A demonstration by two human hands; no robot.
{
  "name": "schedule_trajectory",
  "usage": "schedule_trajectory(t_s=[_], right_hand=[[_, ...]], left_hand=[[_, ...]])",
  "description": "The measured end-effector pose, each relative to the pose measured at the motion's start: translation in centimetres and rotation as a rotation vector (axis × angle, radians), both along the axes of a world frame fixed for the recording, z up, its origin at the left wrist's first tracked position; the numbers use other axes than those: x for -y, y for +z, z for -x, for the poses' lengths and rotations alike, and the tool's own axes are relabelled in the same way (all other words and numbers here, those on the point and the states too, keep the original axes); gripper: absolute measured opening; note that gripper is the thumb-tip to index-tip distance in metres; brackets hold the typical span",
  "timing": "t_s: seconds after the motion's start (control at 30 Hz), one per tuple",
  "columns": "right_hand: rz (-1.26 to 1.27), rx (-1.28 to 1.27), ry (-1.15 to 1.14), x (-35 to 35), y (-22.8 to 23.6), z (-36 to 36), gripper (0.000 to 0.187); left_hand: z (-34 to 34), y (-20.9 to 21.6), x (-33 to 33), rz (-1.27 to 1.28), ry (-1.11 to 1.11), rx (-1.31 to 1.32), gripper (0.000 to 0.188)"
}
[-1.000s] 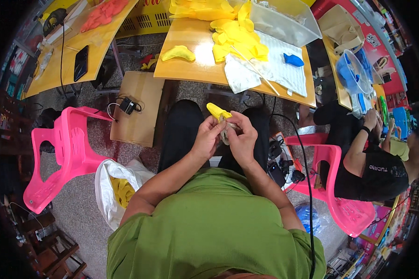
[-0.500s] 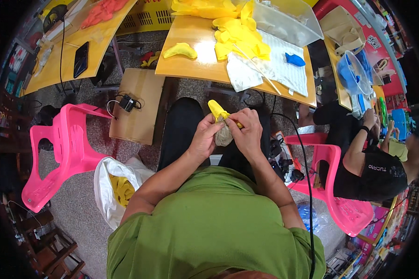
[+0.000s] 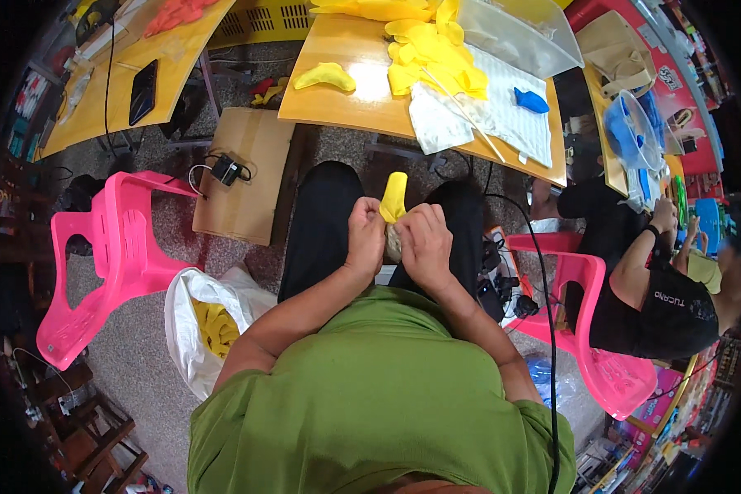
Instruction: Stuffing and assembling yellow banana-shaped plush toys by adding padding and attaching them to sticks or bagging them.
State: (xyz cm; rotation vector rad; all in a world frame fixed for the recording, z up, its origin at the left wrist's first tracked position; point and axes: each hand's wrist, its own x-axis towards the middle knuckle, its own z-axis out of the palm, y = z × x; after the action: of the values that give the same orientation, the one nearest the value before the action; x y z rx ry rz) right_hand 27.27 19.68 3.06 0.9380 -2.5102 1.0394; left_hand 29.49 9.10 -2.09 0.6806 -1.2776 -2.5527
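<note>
Above my lap, my left hand (image 3: 365, 236) and my right hand (image 3: 425, 242) hold a yellow fabric piece (image 3: 394, 195) between them. Its narrow, rounded end points away from me, toward the table. Fingers of both hands are closed at its near end. Below it, partly hidden by my right hand, shows a greyish-beige wad (image 3: 393, 244); what it is made of I cannot make out. On the table (image 3: 337, 107) ahead lies a plump, curved yellow fabric shape (image 3: 325, 76), with a pile of flat yellow fabric pieces (image 3: 431, 62) to its right.
A thin stick (image 3: 461, 113) crosses white cloths beside a small blue fabric shape (image 3: 531, 100). Pink chairs (image 3: 125, 247) flank me. A white sack of yellow pieces (image 3: 188, 329) stands at my left. A black cable (image 3: 543, 288) hangs on my right. Another person (image 3: 663, 305) sits far right.
The yellow piece has turned more upright, its free end swinging to the right. My hands have shifted around its near end, and the beige wad is more covered now.
</note>
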Motion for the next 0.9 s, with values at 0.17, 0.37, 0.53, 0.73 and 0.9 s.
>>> schedule_trajectory(t_s=[0.17, 0.37, 0.53, 0.73, 0.9], right_hand=[[0.043, 0.115, -0.139, -0.1, -0.7, 0.0, 0.006], [0.010, 0.176, -0.137, -0.3, -2.3, -0.7, 0.007], [0.015, 0.360, -0.036, -0.6, -3.3, -1.7, 0.010], [-0.086, 0.456, -0.012, -0.7, -3.7, -2.3, 0.010], [-0.053, 0.530, -0.134, -0.8, -3.4, -1.9, 0.007]], left_hand=[[-0.7, -0.2, 1.0, -0.256, -0.310, 0.153, 0.027], [-1.3, -2.2, 2.0, -0.371, -0.470, 0.239, 0.027], [-1.9, -4.1, 2.9, -0.679, -0.597, 0.145, 0.022], [-1.8, -4.8, 2.0, -0.488, -0.282, 0.343, 0.018], [-2.3, -3.4, 2.3, -0.620, -0.402, 0.196, 0.026]])
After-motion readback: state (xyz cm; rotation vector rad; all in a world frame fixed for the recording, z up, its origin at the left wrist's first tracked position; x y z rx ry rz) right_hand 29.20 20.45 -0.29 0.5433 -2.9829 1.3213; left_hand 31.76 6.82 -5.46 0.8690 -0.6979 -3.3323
